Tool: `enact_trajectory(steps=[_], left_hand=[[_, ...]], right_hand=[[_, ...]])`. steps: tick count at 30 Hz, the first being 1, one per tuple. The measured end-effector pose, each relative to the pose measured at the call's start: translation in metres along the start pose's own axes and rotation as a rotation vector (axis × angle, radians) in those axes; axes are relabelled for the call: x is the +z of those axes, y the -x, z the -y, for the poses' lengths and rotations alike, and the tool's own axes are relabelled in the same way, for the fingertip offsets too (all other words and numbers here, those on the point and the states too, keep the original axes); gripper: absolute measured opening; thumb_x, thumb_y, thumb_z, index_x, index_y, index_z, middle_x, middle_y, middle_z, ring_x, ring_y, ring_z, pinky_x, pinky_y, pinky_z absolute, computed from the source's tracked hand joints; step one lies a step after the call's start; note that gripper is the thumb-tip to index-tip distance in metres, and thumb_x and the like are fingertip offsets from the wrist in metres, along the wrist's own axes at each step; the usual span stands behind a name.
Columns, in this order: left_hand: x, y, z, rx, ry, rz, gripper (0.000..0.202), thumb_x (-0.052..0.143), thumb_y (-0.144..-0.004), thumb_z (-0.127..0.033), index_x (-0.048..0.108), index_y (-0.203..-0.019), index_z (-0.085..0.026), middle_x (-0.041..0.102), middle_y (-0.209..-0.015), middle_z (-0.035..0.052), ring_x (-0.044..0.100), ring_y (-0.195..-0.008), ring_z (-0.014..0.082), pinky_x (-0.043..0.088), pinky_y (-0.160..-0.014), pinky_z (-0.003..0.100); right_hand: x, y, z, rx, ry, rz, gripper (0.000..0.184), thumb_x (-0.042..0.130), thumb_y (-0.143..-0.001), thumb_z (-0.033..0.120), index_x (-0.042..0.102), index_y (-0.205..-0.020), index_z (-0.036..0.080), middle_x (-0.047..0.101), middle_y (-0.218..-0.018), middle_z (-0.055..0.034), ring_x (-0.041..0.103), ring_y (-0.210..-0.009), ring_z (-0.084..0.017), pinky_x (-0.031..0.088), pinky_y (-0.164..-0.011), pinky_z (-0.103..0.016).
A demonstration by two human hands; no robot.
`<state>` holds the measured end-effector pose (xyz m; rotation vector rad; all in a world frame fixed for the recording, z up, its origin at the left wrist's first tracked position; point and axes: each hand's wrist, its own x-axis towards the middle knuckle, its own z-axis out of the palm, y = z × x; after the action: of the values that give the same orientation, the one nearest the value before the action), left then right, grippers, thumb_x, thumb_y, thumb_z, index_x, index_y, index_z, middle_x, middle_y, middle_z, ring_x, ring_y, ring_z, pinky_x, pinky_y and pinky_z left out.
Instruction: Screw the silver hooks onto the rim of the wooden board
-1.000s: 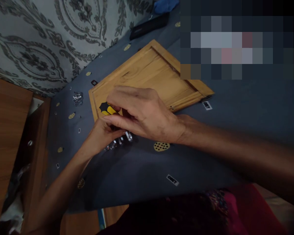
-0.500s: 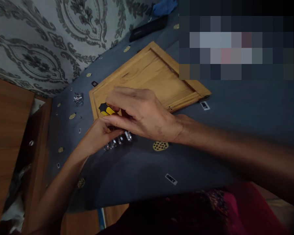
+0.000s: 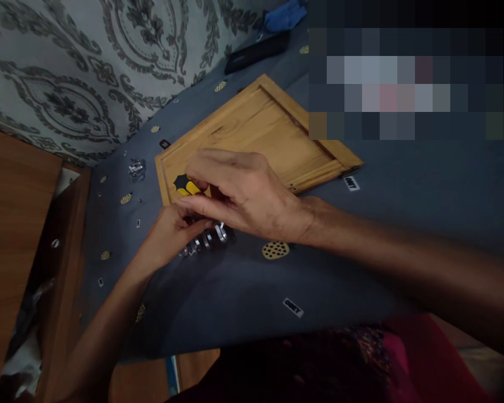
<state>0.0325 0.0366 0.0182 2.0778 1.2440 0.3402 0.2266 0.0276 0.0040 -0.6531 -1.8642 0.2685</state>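
Screwdriver (image 3: 183, 184) mostly behind right hand (image 3: 252, 196)

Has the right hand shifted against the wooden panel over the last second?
No. The right hand still covers the near left corner of the wooden panel; both drift together slightly in view.

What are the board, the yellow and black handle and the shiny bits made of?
The board looks like varnished wood: honey colour, grain lines. The handle seems plastic or rubber, smooth and bright. The shiny bits look like metal, glinting silver.
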Motion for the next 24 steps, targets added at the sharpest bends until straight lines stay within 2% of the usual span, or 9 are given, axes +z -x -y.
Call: enact_trajectory(steps=[3, 7, 10, 13, 17, 24], left_hand=[[-0.002, 0.009, -0.002, 0.017, -0.099, -0.055, 0.018, 0.063, -0.090, -0.035, 0.072, -0.093, -0.019, 0.075, -0.092, 0.0030, 0.069, -0.086, 0.0211, 0.054, -0.073, 0.031], [0.005, 0.023, -0.009, 0.076, -0.234, -0.062, 0.031, 0.067, -0.091, -0.044, 0.067, -0.112, -0.022, 0.072, -0.110, 0.0049, 0.065, -0.106, 0.0263, 0.052, -0.089, 0.039], [0.017, 0.031, -0.012, 0.118, -0.408, -0.114, 0.048, 0.071, -0.086, -0.054, 0.062, -0.120, -0.022, 0.066, -0.123, 0.0083, 0.059, -0.117, 0.0316, 0.047, -0.098, 0.048], [0.030, 0.034, -0.010, 0.097, -0.573, -0.204, 0.063, 0.072, -0.079, -0.065, 0.061, -0.121, -0.020, 0.064, -0.126, 0.0108, 0.057, -0.114, 0.0341, 0.046, -0.097, 0.051], [0.039, 0.035, -0.004, 0.099, -0.615, -0.233, 0.057, 0.069, -0.082, -0.064, 0.063, -0.117, -0.020, 0.066, -0.121, 0.0096, 0.058, -0.110, 0.0322, 0.047, -0.094, 0.049], [0.041, 0.033, 0.001, 0.071, -0.541, -0.227, 0.044, 0.071, -0.084, -0.058, 0.066, -0.105, -0.019, 0.067, -0.114, 0.0088, 0.058, -0.109, 0.0305, 0.046, -0.095, 0.048]], right_hand=[[0.000, 0.000, 0.000, 0.009, 0.006, 0.015, 0.022, 0.046, -0.103, 0.035, 0.047, -0.086, 0.022, 0.057, -0.086, 0.0004, 0.057, -0.083, -0.013, 0.046, -0.075, -0.026], [0.000, 0.000, 0.000, -0.007, -0.004, -0.021, 0.026, 0.049, -0.103, 0.033, 0.042, -0.080, 0.023, 0.057, -0.084, 0.0010, 0.058, -0.082, -0.013, 0.046, -0.075, -0.025], [0.001, 0.001, 0.001, 0.003, 0.022, -0.015, 0.025, 0.052, -0.101, 0.032, 0.042, -0.080, 0.023, 0.057, -0.082, 0.0018, 0.058, -0.080, -0.012, 0.048, -0.075, -0.025], [0.001, 0.002, 0.001, -0.004, 0.044, -0.013, 0.023, 0.053, -0.101, 0.030, 0.044, -0.082, 0.023, 0.057, -0.082, 0.0022, 0.057, -0.078, -0.011, 0.049, -0.073, -0.025], [0.001, 0.002, 0.001, -0.039, 0.057, -0.041, 0.020, 0.056, -0.099, 0.029, 0.047, -0.084, 0.021, 0.056, -0.079, 0.0025, 0.057, -0.075, -0.011, 0.049, -0.071, -0.025], [-0.001, 0.000, 0.002, -0.009, 0.074, -0.017, 0.017, 0.058, -0.098, 0.030, 0.052, -0.085, 0.022, 0.057, -0.077, 0.0030, 0.058, -0.072, -0.012, 0.049, -0.068, -0.026]])
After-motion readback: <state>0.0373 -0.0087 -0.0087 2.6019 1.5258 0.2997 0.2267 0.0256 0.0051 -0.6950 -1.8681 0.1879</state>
